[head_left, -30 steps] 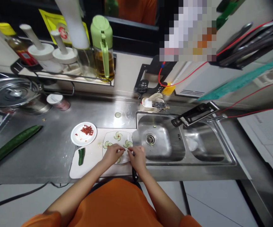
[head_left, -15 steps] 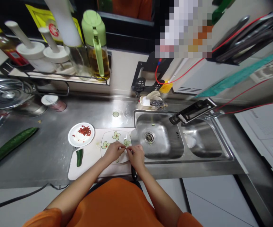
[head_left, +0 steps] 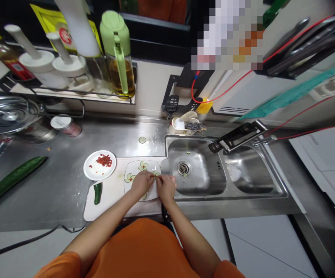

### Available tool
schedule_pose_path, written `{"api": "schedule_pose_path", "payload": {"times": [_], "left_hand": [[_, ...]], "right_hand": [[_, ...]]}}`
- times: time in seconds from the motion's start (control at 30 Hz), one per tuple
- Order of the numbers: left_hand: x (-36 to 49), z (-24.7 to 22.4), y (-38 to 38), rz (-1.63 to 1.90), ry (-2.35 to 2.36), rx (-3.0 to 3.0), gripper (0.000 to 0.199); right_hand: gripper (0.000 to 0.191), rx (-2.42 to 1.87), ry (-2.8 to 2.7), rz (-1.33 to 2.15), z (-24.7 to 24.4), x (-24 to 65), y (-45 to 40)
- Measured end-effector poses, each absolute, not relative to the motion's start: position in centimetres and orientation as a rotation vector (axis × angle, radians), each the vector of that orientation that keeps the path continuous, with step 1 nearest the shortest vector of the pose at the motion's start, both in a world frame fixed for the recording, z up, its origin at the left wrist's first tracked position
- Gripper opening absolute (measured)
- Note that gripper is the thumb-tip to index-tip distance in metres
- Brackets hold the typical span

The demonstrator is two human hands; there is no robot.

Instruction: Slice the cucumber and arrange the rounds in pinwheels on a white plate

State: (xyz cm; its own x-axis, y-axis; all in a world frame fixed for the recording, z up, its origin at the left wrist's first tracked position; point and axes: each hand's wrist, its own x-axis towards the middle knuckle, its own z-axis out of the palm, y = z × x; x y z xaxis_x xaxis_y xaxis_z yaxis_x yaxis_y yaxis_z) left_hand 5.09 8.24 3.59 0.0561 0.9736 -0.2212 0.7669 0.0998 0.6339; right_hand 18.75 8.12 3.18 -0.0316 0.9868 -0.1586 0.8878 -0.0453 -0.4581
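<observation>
Left hand [head_left: 141,183], right hand [head_left: 166,188]: fingertips pinched closed over square plate [head_left: 133,166]; grasped bit, if any, indiscernible. Cucumber slices [head_left: 141,167] arranged beyond, left of hands. Red pieces [head_left: 105,160] remain farther left.

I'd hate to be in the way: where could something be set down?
The widest bare patch is steel counter, between the long cucumber and the white plate. Another lies between the lidded can and the cucumber slice. It is crowded at the square plate, under the left hand and right hand, and on the bottle rack.
</observation>
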Motion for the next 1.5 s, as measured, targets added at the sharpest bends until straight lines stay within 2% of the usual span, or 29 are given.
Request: {"api": "schedule_pose_path", "payload": {"times": [0.87,1.17,1.4,1.5], "left_hand": [[6.0,2.3,9.0,0.340,1.709,1.768,0.018],[5.7,2.4,8.6,0.439,1.733,1.771,0.015],[0.9,3.4,6.6,0.725,1.942,1.613,0.017],[-2.9,3.6,5.5,0.729,2.181,1.458,0.021]], "right_hand": [[0.016,-1.988,-2.004,0.609,2.9,19.7,7.9],[0.014,-1.970,-2.005,0.603,2.7,20.0,7.9],[0.016,-1.935,-1.998,0.591,3.3,20.0,8.1],[0.017,-1.908,-2.006,0.602,3.6,19.7,8.1]]}}
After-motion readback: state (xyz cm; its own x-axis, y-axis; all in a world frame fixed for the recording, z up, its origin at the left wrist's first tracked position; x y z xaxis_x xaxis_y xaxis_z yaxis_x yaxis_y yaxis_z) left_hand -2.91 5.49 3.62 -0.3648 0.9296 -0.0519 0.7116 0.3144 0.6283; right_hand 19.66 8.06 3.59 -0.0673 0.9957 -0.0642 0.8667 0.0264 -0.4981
